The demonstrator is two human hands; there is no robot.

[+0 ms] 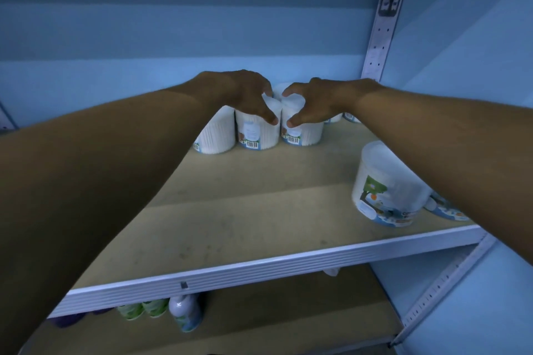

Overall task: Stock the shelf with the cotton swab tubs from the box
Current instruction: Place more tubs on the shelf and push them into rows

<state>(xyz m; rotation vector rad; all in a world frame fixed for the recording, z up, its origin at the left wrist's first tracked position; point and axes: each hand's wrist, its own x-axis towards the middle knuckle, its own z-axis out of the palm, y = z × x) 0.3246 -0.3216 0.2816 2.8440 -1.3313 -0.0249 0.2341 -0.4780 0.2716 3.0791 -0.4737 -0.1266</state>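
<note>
At shelf (259, 242) rear: left hand (245, 95), right hand (317, 104) fingers curled round adjacent tubs (258, 131).

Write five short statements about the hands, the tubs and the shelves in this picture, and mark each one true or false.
1. Both hands grip tubs at the back of the shelf. True: the left hand holds one tub and the right hand holds the tub beside it.
2. The two gripped tubs lie on their sides. False: they stand upright on the shelf board.
3. A larger tub stands near the shelf's front right, apart from the back row. True.
4. The lower shelf holds only cotton swab tubs. False: bottles stand there.
5. A third tub stands left of the gripped pair. True.
</note>
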